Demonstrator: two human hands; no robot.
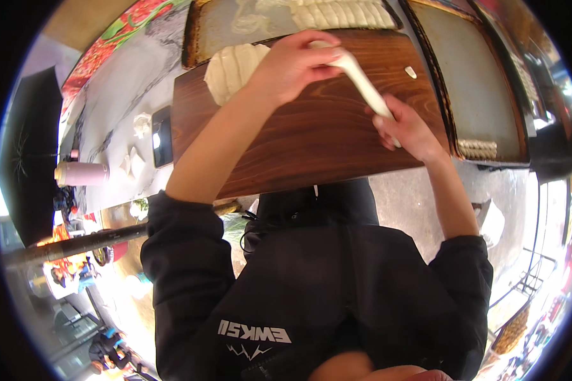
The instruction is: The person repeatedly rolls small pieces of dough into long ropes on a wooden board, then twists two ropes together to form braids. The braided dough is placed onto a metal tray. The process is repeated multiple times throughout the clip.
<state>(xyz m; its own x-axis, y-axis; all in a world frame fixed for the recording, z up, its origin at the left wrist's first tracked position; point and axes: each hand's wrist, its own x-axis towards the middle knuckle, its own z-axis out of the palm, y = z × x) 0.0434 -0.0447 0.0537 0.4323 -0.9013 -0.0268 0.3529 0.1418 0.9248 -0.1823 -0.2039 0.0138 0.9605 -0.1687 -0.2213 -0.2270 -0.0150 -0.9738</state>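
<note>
My left hand and my right hand hold a long strip of pale dough between them, slanting above the brown wooden board. The left hand has the upper end, which bends over at the fingers; the right hand grips near the lower end, and a short tip sticks out below it. On the board's upper left, partly behind my left forearm, lie several pale dough strips side by side. A small scrap of dough rests near the board's upper right.
Beyond the board is a metal baking tray with a row of dough strips and clear plastic film. Another tray stands at right. A phone, crumpled tissues and a pink bottle lie on the marble-patterned table at left.
</note>
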